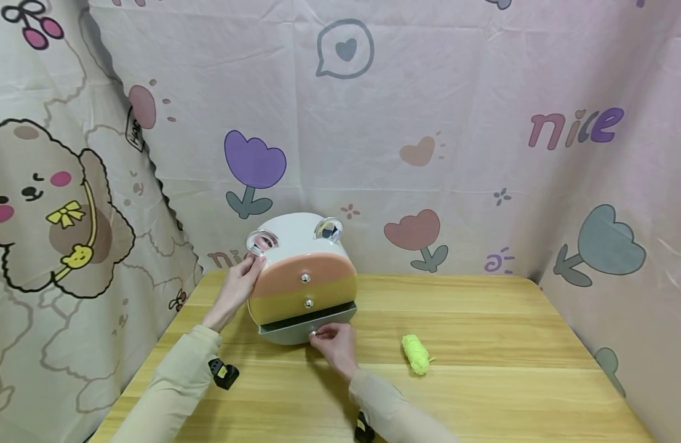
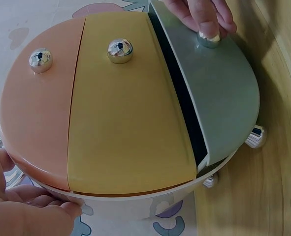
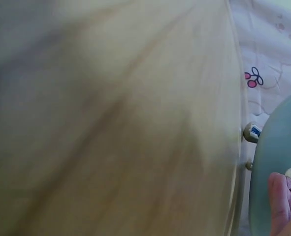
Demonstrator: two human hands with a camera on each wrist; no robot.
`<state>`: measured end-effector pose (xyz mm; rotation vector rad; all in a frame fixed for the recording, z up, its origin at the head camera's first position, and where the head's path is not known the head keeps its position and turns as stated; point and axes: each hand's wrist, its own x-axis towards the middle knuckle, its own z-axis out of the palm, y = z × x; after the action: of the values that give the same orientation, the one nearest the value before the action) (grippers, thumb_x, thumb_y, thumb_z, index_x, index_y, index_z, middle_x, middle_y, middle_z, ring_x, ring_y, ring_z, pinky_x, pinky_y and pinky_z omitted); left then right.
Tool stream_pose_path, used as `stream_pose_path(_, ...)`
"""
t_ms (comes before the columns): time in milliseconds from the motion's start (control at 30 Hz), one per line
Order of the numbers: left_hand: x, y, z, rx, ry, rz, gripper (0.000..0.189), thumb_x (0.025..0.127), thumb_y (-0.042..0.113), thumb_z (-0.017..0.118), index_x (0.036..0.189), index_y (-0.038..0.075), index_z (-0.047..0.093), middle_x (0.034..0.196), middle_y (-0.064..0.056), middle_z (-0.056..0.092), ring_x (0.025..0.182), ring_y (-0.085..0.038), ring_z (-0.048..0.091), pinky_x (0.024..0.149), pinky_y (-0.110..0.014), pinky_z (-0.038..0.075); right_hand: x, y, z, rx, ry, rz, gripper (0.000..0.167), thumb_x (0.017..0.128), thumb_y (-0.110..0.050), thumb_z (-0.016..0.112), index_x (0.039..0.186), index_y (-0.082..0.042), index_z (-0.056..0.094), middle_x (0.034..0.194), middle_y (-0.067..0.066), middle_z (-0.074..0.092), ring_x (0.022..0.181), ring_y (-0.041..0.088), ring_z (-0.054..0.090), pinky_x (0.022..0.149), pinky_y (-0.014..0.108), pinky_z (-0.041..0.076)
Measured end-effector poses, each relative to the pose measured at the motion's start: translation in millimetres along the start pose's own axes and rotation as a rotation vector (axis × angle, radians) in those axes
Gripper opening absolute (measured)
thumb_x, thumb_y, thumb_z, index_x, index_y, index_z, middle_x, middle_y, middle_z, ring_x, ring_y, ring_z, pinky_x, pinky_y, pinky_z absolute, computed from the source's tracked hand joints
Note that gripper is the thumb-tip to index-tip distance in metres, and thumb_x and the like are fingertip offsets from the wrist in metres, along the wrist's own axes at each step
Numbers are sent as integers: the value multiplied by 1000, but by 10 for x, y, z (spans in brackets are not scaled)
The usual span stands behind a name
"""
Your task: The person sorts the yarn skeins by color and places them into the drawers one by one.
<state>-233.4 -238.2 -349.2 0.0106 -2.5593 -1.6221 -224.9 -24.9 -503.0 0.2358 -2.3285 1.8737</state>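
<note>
A rounded drawer box (image 1: 298, 229) with two silver ring-shaped ears on its white top stands on the table. Its front carries an orange drawer (image 2: 42, 108), a yellow drawer (image 2: 125, 113) and a green drawer (image 2: 219, 83), each with a silver knob. The green bottom one is pulled out a little, leaving a dark gap above it. My left hand (image 1: 240, 284) holds the box's upper left side just below one ear, fingers curled against the wall. With thumb and fingers, my right hand (image 1: 337, 346) pinches the green drawer's knob (image 2: 209, 40).
To the right of the box lies a small bundle of bright yellow-green yarn (image 1: 416, 354) on the wooden table (image 1: 484, 332). A patterned cloth (image 1: 478, 80) hangs behind the table and along its sides. Short silver feet (image 2: 256, 136) hold the box up.
</note>
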Motion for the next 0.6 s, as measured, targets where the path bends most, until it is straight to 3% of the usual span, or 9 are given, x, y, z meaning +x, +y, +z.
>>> stream_pose_path(600, 16, -10, 6, 4, 8, 3, 63, 108, 44, 40, 157, 6, 31, 168, -12, 16, 157, -30, 15, 128, -46, 19, -200, -13, -109, 16, -35, 12, 9, 73, 0, 81, 78, 3, 74, 74, 14, 75, 61, 0, 61, 59, 14, 52)
